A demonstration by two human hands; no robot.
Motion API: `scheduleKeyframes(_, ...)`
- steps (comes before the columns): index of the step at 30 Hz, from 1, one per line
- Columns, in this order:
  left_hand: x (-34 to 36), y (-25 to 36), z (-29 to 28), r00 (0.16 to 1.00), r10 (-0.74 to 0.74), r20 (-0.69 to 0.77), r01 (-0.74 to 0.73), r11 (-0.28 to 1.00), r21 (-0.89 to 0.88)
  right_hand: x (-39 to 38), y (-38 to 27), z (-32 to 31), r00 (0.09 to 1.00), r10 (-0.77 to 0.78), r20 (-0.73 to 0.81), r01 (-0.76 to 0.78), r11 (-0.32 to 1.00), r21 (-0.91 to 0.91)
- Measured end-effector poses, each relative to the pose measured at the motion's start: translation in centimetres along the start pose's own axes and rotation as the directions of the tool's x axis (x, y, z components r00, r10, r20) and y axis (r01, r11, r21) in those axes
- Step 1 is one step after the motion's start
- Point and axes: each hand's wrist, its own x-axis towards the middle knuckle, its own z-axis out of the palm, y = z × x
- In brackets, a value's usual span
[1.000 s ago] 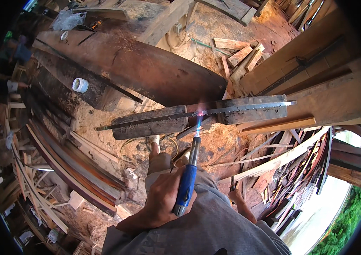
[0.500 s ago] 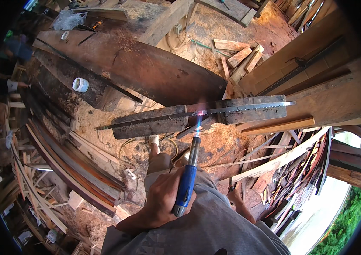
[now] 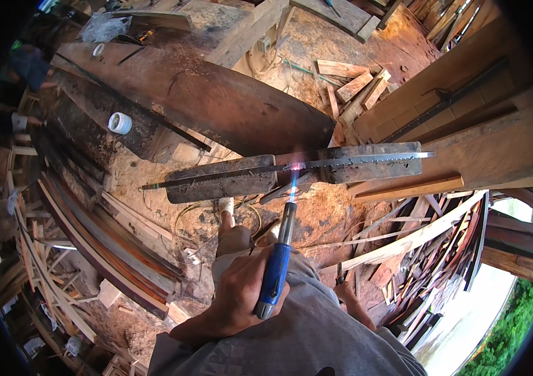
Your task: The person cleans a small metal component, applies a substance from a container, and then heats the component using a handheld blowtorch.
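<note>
My left hand point(image 3: 241, 291) is wrapped round a blue hand torch point(image 3: 274, 279) with a metal nozzle. A blue flame point(image 3: 294, 185) rises from its tip to the middle of a long, thin toothed saw blade point(image 3: 366, 160), where a small spot glows pinkish. The blade lies across a dark support point(image 3: 219, 180) made of two plates joined at the middle. Lower right, my right hand point(image 3: 345, 291) is closed round a thin dark tool point(image 3: 340, 271) that I cannot make out clearly.
A broad dark board point(image 3: 197, 94) lies beyond the support, with a white tub point(image 3: 120, 123) beside it. Curved planks point(image 3: 100, 250) are stacked at left. A scrap-wood pile point(image 3: 423, 250) fills the right. Wood offcuts point(image 3: 354, 84) lie on the floor. Another person point(image 3: 28, 66) is at the far left.
The torch, flame and both hands hold almost the same place. At the far left, the other person has shifted slightly. The view has moved a little.
</note>
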Motion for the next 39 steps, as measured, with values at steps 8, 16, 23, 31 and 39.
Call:
scheduleKeyframes(8,0.3,0.3,0.2,0.998,-0.005,-0.056,0.005,1.0,0.001,0.4,-0.5,-0.2,0.999,-0.033,0.034,0.033,0.999,-0.007)
scheduleKeyframes(16,0.2,0.5,0.4,0.998,-0.023,-0.058,0.025,0.999,0.024,1.2,0.2,-0.6,0.998,0.018,0.054,-0.016,0.999,-0.037)
scheduleKeyframes(23,0.2,0.7,0.4,0.998,-0.026,-0.061,0.028,0.999,0.027,1.4,0.0,-0.7,0.996,-0.011,0.091,0.013,1.0,-0.018)
scheduleKeyframes(31,0.1,0.7,-0.1,1.0,-0.022,0.009,0.022,0.999,0.032,1.5,0.5,-0.6,0.997,-0.011,0.081,0.009,1.0,0.027)
scheduleKeyframes(39,0.0,0.7,-0.2,0.999,-0.026,0.019,0.025,0.998,0.056,0.8,0.2,-0.7,0.999,-0.011,0.046,0.01,1.0,0.019)
